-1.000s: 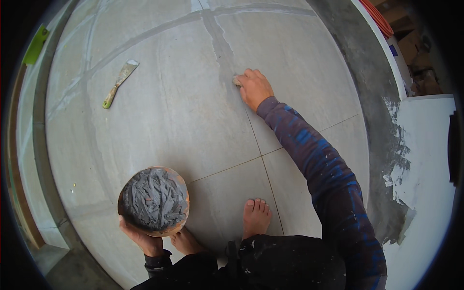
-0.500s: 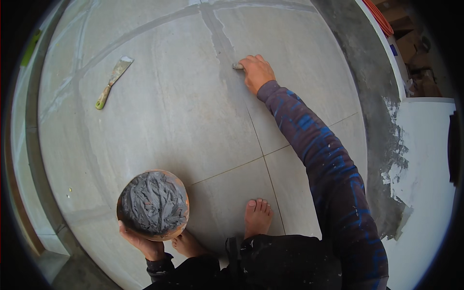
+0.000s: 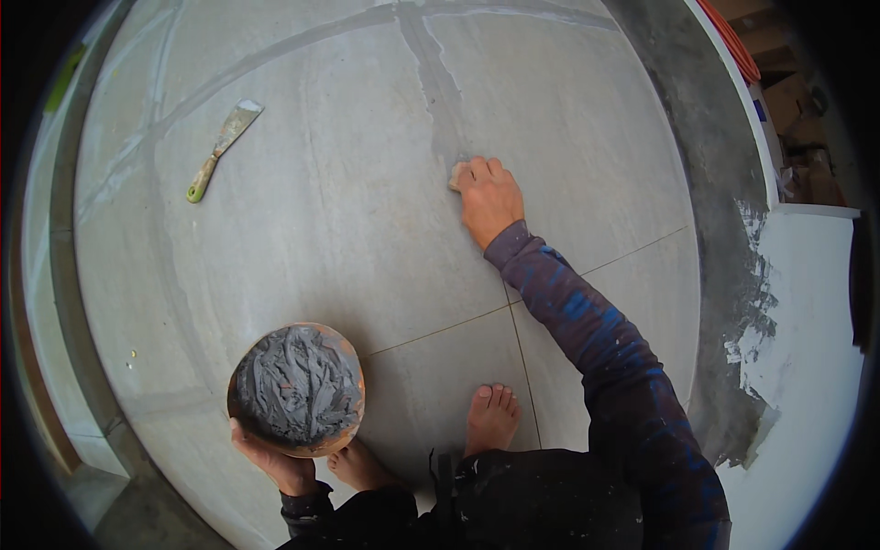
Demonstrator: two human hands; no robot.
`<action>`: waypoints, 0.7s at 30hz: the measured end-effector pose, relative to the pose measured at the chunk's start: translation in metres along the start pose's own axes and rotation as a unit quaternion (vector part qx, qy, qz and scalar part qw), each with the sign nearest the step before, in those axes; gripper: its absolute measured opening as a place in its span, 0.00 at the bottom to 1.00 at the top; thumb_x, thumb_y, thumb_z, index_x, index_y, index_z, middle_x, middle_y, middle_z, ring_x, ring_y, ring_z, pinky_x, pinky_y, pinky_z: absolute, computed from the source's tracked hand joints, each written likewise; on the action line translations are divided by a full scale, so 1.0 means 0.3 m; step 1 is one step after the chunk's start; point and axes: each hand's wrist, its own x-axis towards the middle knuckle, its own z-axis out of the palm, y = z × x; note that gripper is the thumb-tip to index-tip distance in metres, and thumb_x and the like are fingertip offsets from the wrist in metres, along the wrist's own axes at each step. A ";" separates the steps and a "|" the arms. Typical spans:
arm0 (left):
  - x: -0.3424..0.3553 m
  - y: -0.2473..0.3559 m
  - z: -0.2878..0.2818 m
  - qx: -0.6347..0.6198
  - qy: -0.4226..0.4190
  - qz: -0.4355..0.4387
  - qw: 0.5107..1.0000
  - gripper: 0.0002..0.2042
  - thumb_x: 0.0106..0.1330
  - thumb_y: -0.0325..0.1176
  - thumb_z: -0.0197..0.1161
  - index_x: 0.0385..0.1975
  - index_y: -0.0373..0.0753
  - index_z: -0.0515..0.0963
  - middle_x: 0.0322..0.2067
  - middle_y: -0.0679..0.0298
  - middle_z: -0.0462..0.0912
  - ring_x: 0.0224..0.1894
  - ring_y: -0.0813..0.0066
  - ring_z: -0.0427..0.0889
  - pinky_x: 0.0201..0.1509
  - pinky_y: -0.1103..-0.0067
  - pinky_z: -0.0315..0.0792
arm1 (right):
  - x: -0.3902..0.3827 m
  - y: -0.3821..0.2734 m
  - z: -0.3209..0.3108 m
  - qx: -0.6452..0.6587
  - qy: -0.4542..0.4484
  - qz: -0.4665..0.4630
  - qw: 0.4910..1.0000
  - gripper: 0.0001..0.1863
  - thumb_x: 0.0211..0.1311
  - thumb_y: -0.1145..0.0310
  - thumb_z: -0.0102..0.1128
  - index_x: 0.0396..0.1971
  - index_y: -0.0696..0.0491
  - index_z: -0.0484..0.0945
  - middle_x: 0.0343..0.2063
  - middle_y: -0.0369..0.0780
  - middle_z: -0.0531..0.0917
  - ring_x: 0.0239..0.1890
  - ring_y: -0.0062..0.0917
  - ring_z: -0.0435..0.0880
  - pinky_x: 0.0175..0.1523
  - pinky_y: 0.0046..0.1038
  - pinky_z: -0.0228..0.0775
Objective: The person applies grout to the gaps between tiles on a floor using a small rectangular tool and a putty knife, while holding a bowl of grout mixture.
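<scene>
I report a building or renovation site: tiled floor (image 3: 275, 247) with grey-smeared joints (image 3: 423, 50), a stained scraper (image 3: 226, 147) lying on it, my bowl (image 3: 321, 447) of grey paste (image 3: 295, 380), and ragged white coating (image 3: 797, 339) meeting bare grey surface (image 3: 722, 284).

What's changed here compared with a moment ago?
The right hand, holding a small pale piece, first moved a little farther from the bare feet along the grey strip, then came back; it is now nearer them than in either earlier picture. Nothing was visibly picked up or let go. The left hand still supports the bowl of grey paste, and the putty knife lies where it was.
</scene>
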 end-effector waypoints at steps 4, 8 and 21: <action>-0.044 0.063 -0.029 0.000 0.010 0.015 1.000 0.32 0.76 0.58 0.45 0.67 0.38 0.69 0.65 0.59 0.72 0.67 0.62 0.71 0.71 0.65 0.64 | -0.104 -0.100 -0.107 0.041 -0.128 -0.025 0.991 0.10 0.58 0.74 0.61 0.39 0.52 0.86 0.40 0.42 0.82 0.47 0.38 0.79 0.50 0.37 0.73; -0.049 0.059 0.017 0.007 -0.007 0.013 1.000 0.32 0.76 0.58 0.45 0.67 0.38 0.69 0.66 0.59 0.72 0.67 0.62 0.71 0.71 0.65 0.64 | 0.147 0.098 -0.159 0.119 -0.064 0.066 0.989 0.12 0.60 0.77 0.58 0.40 0.49 0.86 0.41 0.37 0.84 0.48 0.35 0.80 0.53 0.38 0.71; -0.177 0.000 0.083 0.016 0.033 0.010 0.999 0.31 0.76 0.58 0.46 0.66 0.38 0.70 0.65 0.59 0.72 0.66 0.62 0.71 0.71 0.64 0.64 | -0.544 0.094 -0.332 0.089 -0.183 -0.040 0.978 0.16 0.57 0.80 0.59 0.45 0.51 0.83 0.44 0.36 0.83 0.50 0.35 0.78 0.50 0.35 0.69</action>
